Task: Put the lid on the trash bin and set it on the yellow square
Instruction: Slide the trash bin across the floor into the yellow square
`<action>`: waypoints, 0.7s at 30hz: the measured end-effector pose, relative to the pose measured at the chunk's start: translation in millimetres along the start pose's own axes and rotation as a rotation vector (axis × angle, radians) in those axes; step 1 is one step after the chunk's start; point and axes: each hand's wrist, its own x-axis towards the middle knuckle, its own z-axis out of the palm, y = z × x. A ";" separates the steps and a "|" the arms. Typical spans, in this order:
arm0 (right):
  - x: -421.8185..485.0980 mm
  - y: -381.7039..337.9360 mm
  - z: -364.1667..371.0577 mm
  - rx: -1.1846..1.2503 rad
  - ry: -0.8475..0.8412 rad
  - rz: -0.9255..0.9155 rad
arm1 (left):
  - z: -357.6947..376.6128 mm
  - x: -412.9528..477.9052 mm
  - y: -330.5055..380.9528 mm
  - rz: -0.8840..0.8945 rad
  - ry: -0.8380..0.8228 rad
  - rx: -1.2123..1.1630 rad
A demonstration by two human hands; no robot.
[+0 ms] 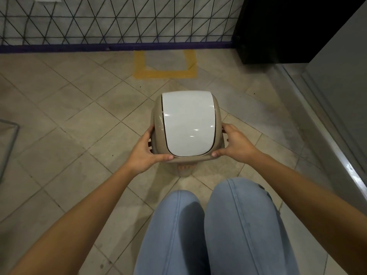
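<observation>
A: Looking at a tiled floor [59,120] running everywhere beneath the grip, pale tiles laid on the diagonal. Beyond the grip, meeting a wall with a black wire grid [119,18] and a dark purple skirting strip. Off to the right, a dark cabinet [278,28] and a grey metal ledge.

B: And the target?

A: Lying ahead of the grip, well apart, against that skirting: the yellow square [164,73], taped on the floor, standing bare.

B: Holding what?

A: Clasping the trash bin [184,171], standing on the floor just in front of the knees in blue jeans [218,231]. Sitting on top, the beige lid [155,120] with its white swing flap [188,124]. Left hand [147,149] and right hand [236,145] both wrapping the lid's sides, thumbs lying along the near rim, fingers curling behind.

B: Seated fully?

A: Looking seated, probably; not showing the far rim join clearly.

B: Doing it well, then?

A: Pressing evenly on both sides until snug, then shifting lower onto the body before lifting, avoiding pulling the lid off. Keeping clear of the flap, likely swinging under pressure.
</observation>
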 end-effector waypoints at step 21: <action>55.5 -3.5 -7.7 0.022 0.039 0.040 | 8.3 58.3 12.8 -0.013 0.160 0.033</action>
